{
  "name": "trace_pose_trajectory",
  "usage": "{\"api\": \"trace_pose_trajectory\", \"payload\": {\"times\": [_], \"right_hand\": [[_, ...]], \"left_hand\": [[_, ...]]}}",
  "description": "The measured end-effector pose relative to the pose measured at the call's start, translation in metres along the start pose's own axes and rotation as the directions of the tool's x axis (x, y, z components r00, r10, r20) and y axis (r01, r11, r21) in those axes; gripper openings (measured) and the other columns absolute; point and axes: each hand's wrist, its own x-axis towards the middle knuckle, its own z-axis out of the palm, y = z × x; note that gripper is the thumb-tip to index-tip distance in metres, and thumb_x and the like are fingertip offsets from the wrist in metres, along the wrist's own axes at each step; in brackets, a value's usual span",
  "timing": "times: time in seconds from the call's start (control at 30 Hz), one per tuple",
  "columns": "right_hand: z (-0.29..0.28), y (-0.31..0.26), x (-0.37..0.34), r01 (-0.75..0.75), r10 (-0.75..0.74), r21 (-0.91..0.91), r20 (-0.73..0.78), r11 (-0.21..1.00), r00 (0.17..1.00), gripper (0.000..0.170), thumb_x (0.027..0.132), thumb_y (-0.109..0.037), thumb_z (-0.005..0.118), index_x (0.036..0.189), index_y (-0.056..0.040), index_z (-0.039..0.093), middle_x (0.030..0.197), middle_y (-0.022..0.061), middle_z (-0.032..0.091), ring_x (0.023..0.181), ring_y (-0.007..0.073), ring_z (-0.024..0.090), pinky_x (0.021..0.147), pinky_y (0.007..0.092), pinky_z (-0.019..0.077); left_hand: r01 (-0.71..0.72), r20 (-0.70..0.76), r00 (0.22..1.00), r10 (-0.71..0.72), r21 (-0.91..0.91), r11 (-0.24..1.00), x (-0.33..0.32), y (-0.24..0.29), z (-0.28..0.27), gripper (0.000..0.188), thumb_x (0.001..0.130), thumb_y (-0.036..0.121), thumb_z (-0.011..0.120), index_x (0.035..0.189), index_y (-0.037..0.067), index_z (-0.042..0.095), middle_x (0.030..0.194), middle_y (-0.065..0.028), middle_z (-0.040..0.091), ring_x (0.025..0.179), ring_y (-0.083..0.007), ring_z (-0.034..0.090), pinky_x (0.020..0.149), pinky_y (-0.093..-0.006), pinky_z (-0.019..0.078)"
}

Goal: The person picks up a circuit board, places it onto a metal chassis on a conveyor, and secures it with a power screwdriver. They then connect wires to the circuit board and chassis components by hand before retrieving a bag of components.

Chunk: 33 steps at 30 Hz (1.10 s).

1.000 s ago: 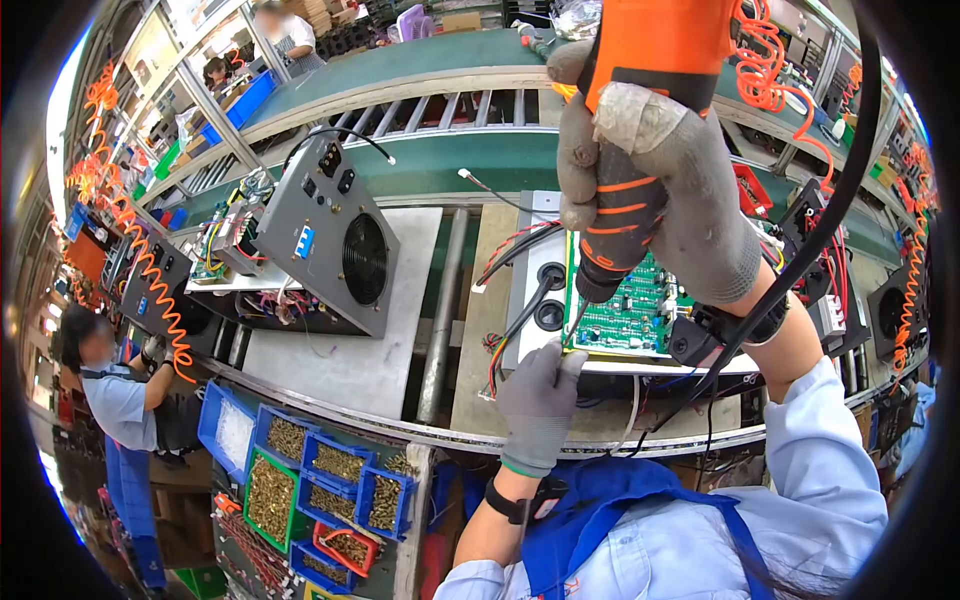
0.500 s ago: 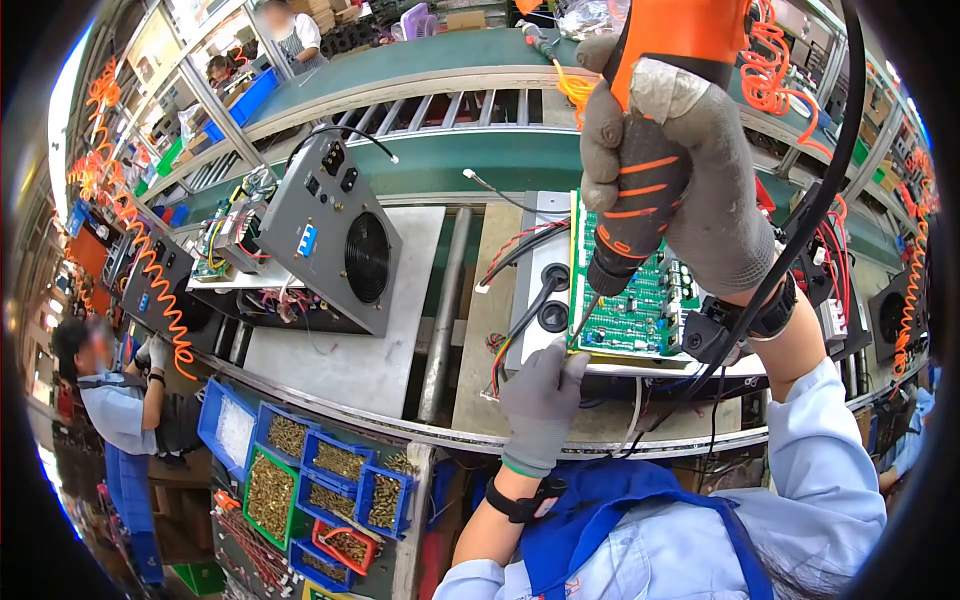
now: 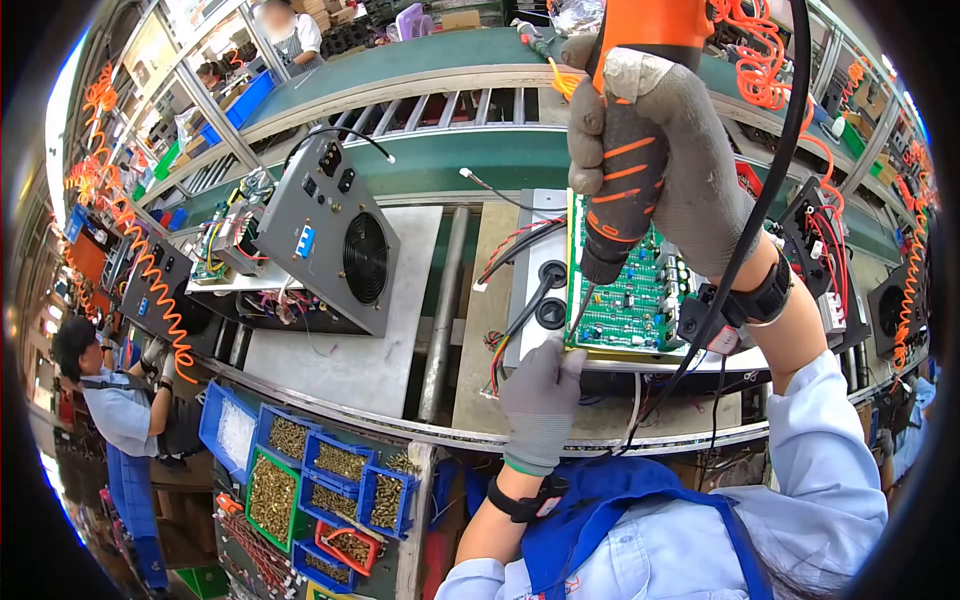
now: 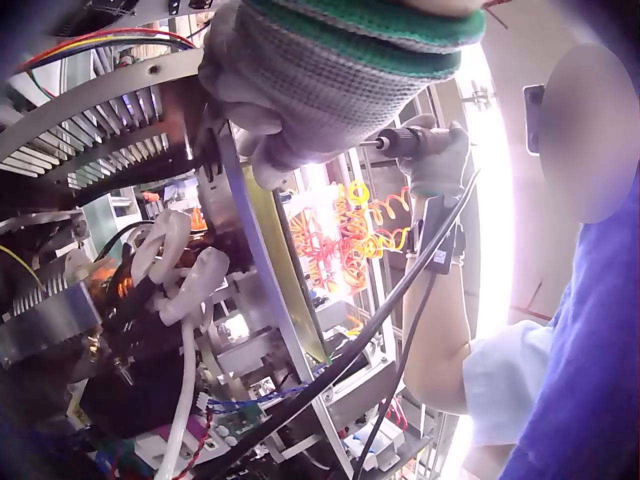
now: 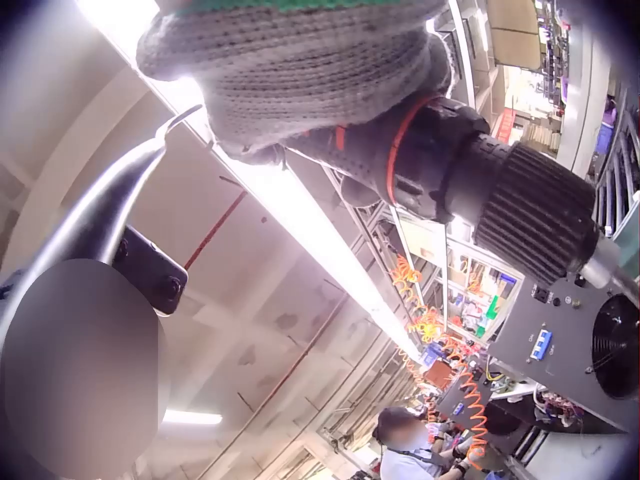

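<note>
In the head view my gloved right hand (image 3: pixel 690 165) grips an orange and black power screwdriver (image 3: pixel 625 190) by its body, above a green circuit board (image 3: pixel 625 300). Its thin bit (image 3: pixel 582 308) slants down to the board's near left corner. At that corner my gloved left hand (image 3: pixel 540 395) has its thumb and fingertips close around the bit's tip. In the left wrist view this hand overlaps the edge of a metal panel (image 4: pixel 265 265); I cannot tell what is between its fingers. The right wrist view shows the ribbed chuck (image 5: pixel 535 210) close up.
A grey unit with a fan (image 3: pixel 330 230) stands on a pale board to the left. Bins of brass-coloured fasteners (image 3: pixel 270 497) sit at lower left. A black cable (image 3: pixel 765 200) hangs across my right forearm. Other workers (image 3: pixel 115 385) are along the line; wires (image 3: pixel 515 330) lie left of the circuit board.
The power screwdriver and right hand swung slightly right, then back left, with the bit staying near the same corner. My left hand keeps its place at the corner.
</note>
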Motion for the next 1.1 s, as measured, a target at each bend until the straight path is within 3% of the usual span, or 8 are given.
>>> {"api": "trace_pose_trajectory", "payload": {"times": [0.23,0.33,0.43,0.57,0.63,0.77,0.83,1.1], "right_hand": [[0.0,-0.005,-0.005,0.079,-0.079,0.023,0.012,0.997,0.997,0.032,0.09,-0.034,0.06,0.097,-0.0024,0.058,0.072,0.0054,0.06,0.058,0.0124,0.061,0.055,0.0283,0.0554],[0.002,-0.005,-0.004,0.051,-0.05,0.047,-0.032,0.998,0.998,0.032,0.09,-0.033,0.06,0.097,-0.0023,0.058,0.072,0.0058,0.06,0.057,0.0119,0.06,0.055,0.0277,0.0548],[0.0,-0.003,-0.002,0.094,-0.094,0.045,0.007,0.995,0.996,0.032,0.091,-0.032,0.06,0.097,-0.0008,0.057,0.072,0.0066,0.06,0.057,0.0123,0.061,0.055,0.0269,0.0543],[0.0,-0.005,-0.002,0.021,-0.022,0.02,0.052,1.0,0.998,0.033,0.092,-0.032,0.059,0.095,0.0006,0.058,0.071,0.0075,0.062,0.058,0.0139,0.062,0.055,0.027,0.0549],[0.003,-0.005,-0.004,-0.085,0.087,-0.048,0.036,0.995,0.996,0.044,0.09,-0.036,0.051,0.12,-0.0035,0.047,0.08,0.0029,0.05,0.065,0.0127,0.053,0.061,0.0293,0.0484],[0.003,-0.004,0.0,-0.097,0.099,-0.032,0.036,0.995,0.994,0.045,0.09,-0.037,0.051,0.119,-0.0034,0.048,0.08,0.003,0.051,0.065,0.0126,0.053,0.061,0.0294,0.0483],[-0.004,0.003,0.005,-0.002,-0.005,0.062,0.118,0.998,0.993,0.036,0.092,-0.036,0.059,0.099,-0.0002,0.06,0.075,0.0074,0.062,0.062,0.0145,0.064,0.062,0.0293,0.0584],[-0.012,0.002,0.002,-0.057,0.058,0.052,-0.015,0.997,0.998,0.039,0.09,-0.039,0.059,0.105,-0.0031,0.06,0.078,0.0063,0.06,0.066,0.0155,0.063,0.061,0.0302,0.0567]], "left_hand": [[0.035,-0.027,0.999,-0.037,-0.058,0.998,-0.001,0.002,0.0,0.032,0.077,0.018,0.078,0.101,0.0,0.068,0.059,-0.0072,0.05,0.05,-0.0145,0.048,0.049,-0.0301,0.0394],[0.028,-0.033,0.999,-0.03,-0.06,0.998,-0.001,0.001,0.001,0.032,0.076,0.019,0.078,0.101,0.001,0.068,0.058,-0.0069,0.049,0.05,-0.016,0.048,0.048,-0.0315,0.0389],[-0.008,-0.036,0.999,0.008,-0.017,1.0,-0.001,0.0,0.001,0.03,0.077,0.018,0.077,0.101,0.002,0.067,0.058,-0.0072,0.049,0.05,-0.0178,0.048,0.049,-0.0326,0.0393],[-0.029,-0.022,0.999,0.029,-0.018,0.999,-0.001,-0.002,0.0,0.027,0.078,0.019,0.076,0.099,0.004,0.067,0.06,-0.0082,0.05,0.051,-0.0207,0.05,0.05,-0.0342,0.0405],[-0.057,-0.024,0.998,0.058,0.009,0.998,0.0,-0.002,0.0,0.024,0.081,0.02,0.073,0.098,0.006,0.066,0.062,-0.0091,0.052,0.053,-0.0238,0.052,0.051,-0.0355,0.0418],[-0.076,-0.014,0.997,0.077,0.044,0.996,0.001,-0.002,-0.001,0.023,0.082,0.022,0.072,0.098,0.006,0.066,0.063,-0.0095,0.054,0.054,-0.0259,0.054,0.051,-0.0359,0.0425],[-0.096,0.004,0.995,0.096,0.071,0.993,0.001,-0.004,-0.002,0.022,0.083,0.022,0.071,0.098,0.007,0.066,0.064,-0.0096,0.054,0.055,-0.0267,0.054,0.05,-0.0358,0.0423],[-0.128,0.019,0.992,0.128,0.053,0.99,0.002,-0.009,-0.002,0.023,0.082,0.022,0.072,0.097,0.006,0.066,0.063,-0.0082,0.054,0.054,-0.0249,0.054,0.049,-0.0362,0.0417]]}}
